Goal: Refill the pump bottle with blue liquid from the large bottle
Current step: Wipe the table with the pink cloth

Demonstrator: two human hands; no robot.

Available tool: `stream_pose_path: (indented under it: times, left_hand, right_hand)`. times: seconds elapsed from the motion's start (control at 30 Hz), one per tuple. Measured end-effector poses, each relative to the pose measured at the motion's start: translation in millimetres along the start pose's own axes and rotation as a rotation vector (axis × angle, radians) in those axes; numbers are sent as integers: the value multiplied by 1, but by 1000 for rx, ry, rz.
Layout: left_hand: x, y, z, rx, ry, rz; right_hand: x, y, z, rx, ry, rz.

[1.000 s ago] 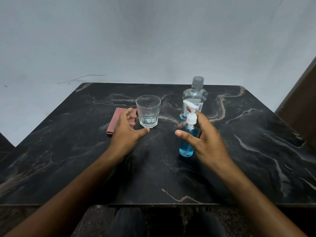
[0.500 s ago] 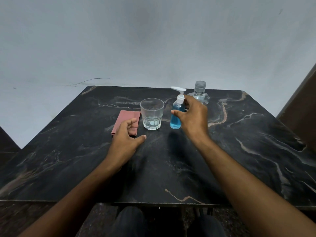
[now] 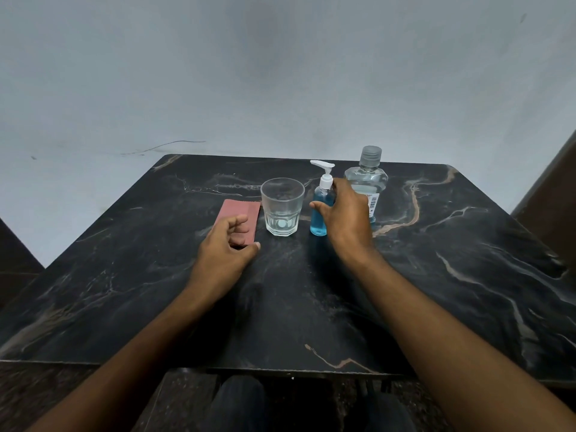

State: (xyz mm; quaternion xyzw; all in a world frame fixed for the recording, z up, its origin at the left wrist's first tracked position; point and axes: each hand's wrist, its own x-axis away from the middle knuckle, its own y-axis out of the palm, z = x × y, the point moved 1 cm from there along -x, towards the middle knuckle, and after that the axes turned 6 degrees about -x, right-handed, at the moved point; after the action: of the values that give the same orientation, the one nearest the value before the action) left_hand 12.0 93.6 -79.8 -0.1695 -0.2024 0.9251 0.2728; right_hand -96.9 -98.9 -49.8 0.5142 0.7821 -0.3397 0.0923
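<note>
Right hand (image 3: 346, 213) spread loosely beside the pump bottle (image 3: 321, 210), thumb out toward its blue body, fingers reaching behind its right side; whether touching the bottle or just off it cannot be told, not clamped round it. Pump bottle upright on the bench (image 3: 467, 275), toward the far edge and near its middle, white pump head pointing left, blue liquid filling most of the clear body. Just behind and right of the hand, large bottle (image 3: 366, 179) standing upright close to the far edge, grey cap on, lower part hidden by the hand, a barcode label showing at its right side.

Left hand (image 3: 226, 254) resting low over the bench, empty, fingers half curled, thumb stretched right, fingertips over the near end of a folded pink cloth (image 3: 246, 210). Cloth lying flat, left of centre. Between cloth and pump bottle, a clear glass tumbler (image 3: 282, 207) upright, just beside the cloth's right edge and apart from the pump bottle.
</note>
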Motion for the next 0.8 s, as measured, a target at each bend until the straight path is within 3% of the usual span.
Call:
stream_pose_path:
  times: [0.13, 0.27, 0.4, 0.47, 0.57, 0.63, 0.8]
  left_hand:
    - [1, -5, 1, -34, 14, 6]
    - [3, -18, -1, -79, 18, -17]
    - [8, -37, -10, -112, 46, 1]
    - [12, -44, -16, -107, 32, 46]
    - [22, -50, -25, -70, 13, 124]
    - [30, -51, -26, -96, 35, 157]
    - [47, -56, -32, -208, 66, 172]
  right_hand:
    - [5, -3, -3, 121, -68, 8]
    - [11, -17, -13, 85, -120, 42]
    - [31, -23, -32, 101, -434, 179]
    - [38, -10, -44, 48, -460, 28]
    - [45, 33, -65, 57, -358, -418]
    - [46, 67, -74, 150, -366, -615]
    - [40, 129, -72, 398, -268, -750]
